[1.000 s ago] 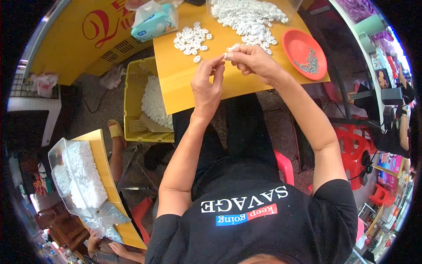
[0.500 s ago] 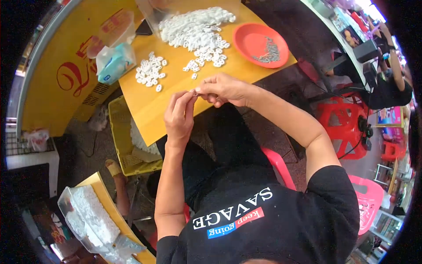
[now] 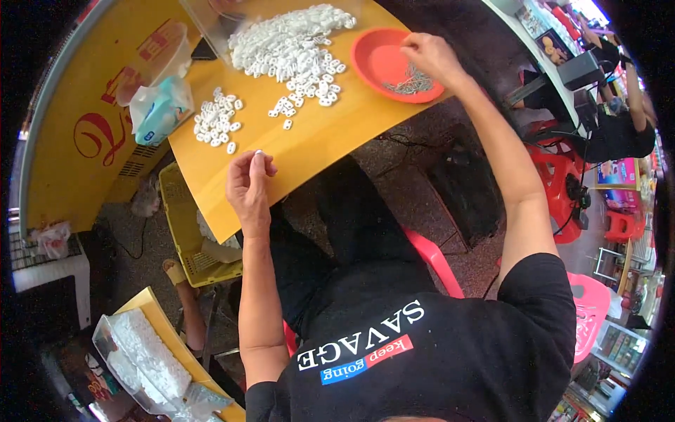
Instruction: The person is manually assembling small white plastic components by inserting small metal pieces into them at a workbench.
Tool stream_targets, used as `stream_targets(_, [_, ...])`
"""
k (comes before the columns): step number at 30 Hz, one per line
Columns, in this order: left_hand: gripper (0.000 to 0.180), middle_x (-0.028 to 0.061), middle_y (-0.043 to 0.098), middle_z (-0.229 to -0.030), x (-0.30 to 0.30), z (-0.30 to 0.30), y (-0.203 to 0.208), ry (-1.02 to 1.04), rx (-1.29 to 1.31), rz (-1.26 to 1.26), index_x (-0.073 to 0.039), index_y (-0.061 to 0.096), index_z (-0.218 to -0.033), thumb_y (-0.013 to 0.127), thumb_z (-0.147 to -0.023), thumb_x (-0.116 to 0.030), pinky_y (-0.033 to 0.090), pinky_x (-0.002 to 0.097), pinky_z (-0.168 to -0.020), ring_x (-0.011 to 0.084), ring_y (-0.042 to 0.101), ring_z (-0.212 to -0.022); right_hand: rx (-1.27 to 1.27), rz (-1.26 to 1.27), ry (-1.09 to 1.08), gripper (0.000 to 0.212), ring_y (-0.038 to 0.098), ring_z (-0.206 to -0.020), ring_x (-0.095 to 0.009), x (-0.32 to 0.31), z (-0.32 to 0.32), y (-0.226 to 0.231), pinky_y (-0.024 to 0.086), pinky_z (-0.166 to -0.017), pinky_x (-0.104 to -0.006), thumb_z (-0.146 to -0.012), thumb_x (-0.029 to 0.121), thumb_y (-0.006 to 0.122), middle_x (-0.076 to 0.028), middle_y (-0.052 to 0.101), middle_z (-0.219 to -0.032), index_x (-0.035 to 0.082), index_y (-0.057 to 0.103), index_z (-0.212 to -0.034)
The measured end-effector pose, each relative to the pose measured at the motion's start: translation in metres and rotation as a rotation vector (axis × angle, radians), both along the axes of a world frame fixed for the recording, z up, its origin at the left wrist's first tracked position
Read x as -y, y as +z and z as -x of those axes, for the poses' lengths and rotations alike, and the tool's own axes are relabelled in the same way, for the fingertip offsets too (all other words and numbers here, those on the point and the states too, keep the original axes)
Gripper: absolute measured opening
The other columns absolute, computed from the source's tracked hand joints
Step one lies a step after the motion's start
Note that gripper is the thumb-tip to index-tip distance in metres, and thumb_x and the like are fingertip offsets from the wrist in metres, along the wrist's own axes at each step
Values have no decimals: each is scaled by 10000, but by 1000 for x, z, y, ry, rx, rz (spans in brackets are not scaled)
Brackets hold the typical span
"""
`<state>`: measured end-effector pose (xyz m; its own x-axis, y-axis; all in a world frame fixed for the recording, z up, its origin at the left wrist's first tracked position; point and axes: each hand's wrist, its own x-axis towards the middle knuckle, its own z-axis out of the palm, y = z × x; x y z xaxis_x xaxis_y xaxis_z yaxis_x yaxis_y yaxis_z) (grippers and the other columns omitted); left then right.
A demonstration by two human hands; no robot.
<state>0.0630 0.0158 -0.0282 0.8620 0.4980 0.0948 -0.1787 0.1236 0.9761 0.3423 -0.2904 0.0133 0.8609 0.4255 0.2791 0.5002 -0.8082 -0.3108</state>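
Note:
My left hand [image 3: 251, 184] is closed above the near edge of the yellow table [image 3: 309, 144]. Its thumb presses against curled fingers. A pale spot shows at the thumb tip, and I cannot make out whether it is a small part or the nail. My right hand [image 3: 432, 56] is over the right side of a red plastic plate [image 3: 380, 60], thumb and fingertips pinched together. Anything between them is too small to see. Thin metal pins or wire pieces [image 3: 415, 82] lie in the plate, just below that hand.
A large heap of small white oval parts with holes [image 3: 292, 46] covers the back of the table. A smaller group of them [image 3: 216, 119] lies at left, beside a tissue pack [image 3: 162, 112]. A yellow crate [image 3: 186, 243] stands below the table's left edge.
The two hands were together at the table's near edge. My right hand has gone away to the upper right, over the red plate; my left hand stays closed near the edge.

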Motion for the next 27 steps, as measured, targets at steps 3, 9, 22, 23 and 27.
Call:
stream_targets(3, [106, 64, 643, -873, -3, -1, -5, 49, 13, 143, -3, 593, -1007, 593, -960, -98, 487, 253, -703, 122, 581, -742, 72, 146, -61, 260, 679, -880, -332, 20, -18, 6, 540, -801, -442, -850, 287, 608, -133, 709, -934, 104, 711, -1003])
stream_targets(9, [95, 87, 642, -918, -13, 0, -14, -4, 201, 292, -17, 588, -1045, 564, -967, -67, 498, 271, -712, 152, 596, -773, -57, 240, -20, 233, 675, -912, -319, 28, -23, 7, 531, -819, -457, -849, 273, 616, -129, 707, -939, 123, 712, -999])
stream_targets(22, [220, 56, 647, -925, -5, 11, -10, 41, 14, 149, 15, 611, -1153, 594, -963, -96, 508, 255, -768, 113, 609, -840, -81, 314, 205, 194, 660, -922, -313, 22, 16, 11, 523, -812, -427, -853, 232, 644, -113, 698, -945, 95, 706, -974])
stream_targets(23, [233, 52, 648, -920, -3, 11, -9, 50, -24, 103, 17, 612, -1163, 602, -958, -94, 505, 245, -766, 107, 608, -834, -54, 310, 192, 192, 652, -920, -312, 19, 18, 10, 517, -805, -420, -846, 219, 657, -105, 692, -958, 74, 708, -959])
stream_targets(27, [214, 50, 650, -921, 2, 11, -5, 66, -58, 77, 13, 613, -1141, 614, -948, -79, 503, 238, -766, 108, 609, -822, -59, 352, 230, 197, 642, -948, -319, 12, 22, 14, 512, -816, -430, -849, 229, 655, -115, 676, -994, 70, 703, -954])
